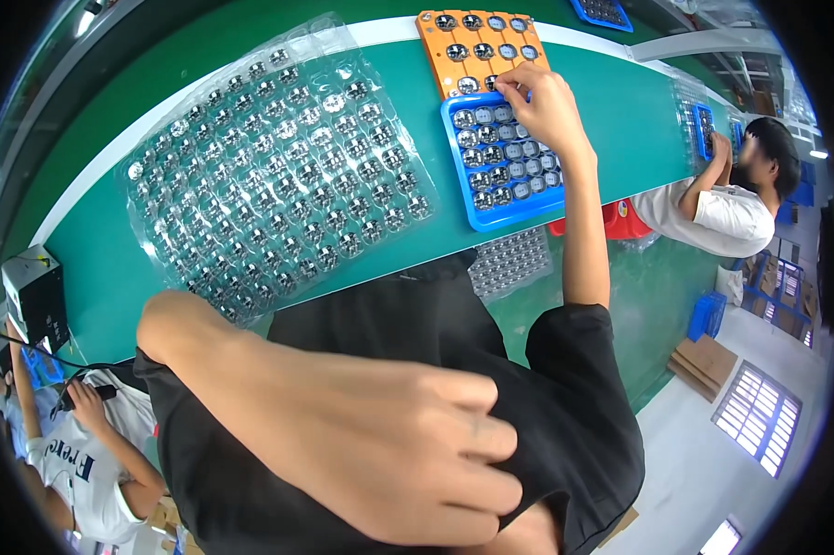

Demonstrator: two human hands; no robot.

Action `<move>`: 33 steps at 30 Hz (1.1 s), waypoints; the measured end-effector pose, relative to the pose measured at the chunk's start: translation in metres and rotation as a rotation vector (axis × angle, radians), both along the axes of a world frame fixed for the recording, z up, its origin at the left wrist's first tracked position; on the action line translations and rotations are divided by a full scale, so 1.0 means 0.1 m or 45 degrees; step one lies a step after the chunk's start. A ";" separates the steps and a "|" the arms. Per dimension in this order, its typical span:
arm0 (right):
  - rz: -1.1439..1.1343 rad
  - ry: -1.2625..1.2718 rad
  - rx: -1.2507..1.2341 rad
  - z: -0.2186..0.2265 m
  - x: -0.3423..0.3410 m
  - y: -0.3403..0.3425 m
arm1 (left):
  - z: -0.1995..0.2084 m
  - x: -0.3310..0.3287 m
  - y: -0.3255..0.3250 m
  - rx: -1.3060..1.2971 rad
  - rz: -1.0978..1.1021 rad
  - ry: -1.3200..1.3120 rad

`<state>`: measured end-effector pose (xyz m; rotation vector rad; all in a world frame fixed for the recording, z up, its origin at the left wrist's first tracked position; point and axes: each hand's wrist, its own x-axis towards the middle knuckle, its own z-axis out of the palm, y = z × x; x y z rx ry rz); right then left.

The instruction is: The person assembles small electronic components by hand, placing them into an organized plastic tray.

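My right hand (pixel 546 106) reaches over the near edge of an orange board (pixel 442 70) with round pockets. Its thumb and forefinger pinch at a small round silver-black part (pixel 493 83) in the board's near row; the fingertips partly cover it. Beneath that wrist lies a blue tray (pixel 519 216) filled with rows of similar round parts, some dark and shiny, others pale grey. Large in the foreground, my left hand (pixel 426 453) is raised before my torso, back of the hand showing and fingers curled in. Whatever its palm may hold is hidden.
A big clear plastic blister sheet (pixel 329 42) with many round parts covers the left of the green table (pixel 639 120). Another blister sheet (pixel 509 264) lies below the table edge. A black box (pixel 33 287) stands far left. Co-workers sit at right (pixel 713 208) and left (pixel 98 462).
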<state>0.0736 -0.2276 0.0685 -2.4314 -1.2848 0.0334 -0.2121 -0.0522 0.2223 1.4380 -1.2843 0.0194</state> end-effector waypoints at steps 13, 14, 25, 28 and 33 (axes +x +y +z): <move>0.025 -0.106 0.016 0.17 0.00 0.31 | -1.25 0.31 1.16 0.681 1.398 0.767; 0.127 -0.136 0.123 0.20 -0.06 0.45 | -1.35 0.34 1.27 0.701 1.610 0.683; 0.663 -0.138 0.261 -0.22 -0.69 2.25 | -1.67 0.37 1.77 0.902 2.043 0.229; 0.657 -0.069 0.075 -0.25 -0.67 2.33 | -1.67 0.44 1.75 1.070 2.093 0.366; 0.650 0.308 0.540 -0.08 -0.42 1.99 | -1.57 0.47 1.79 1.236 2.146 0.416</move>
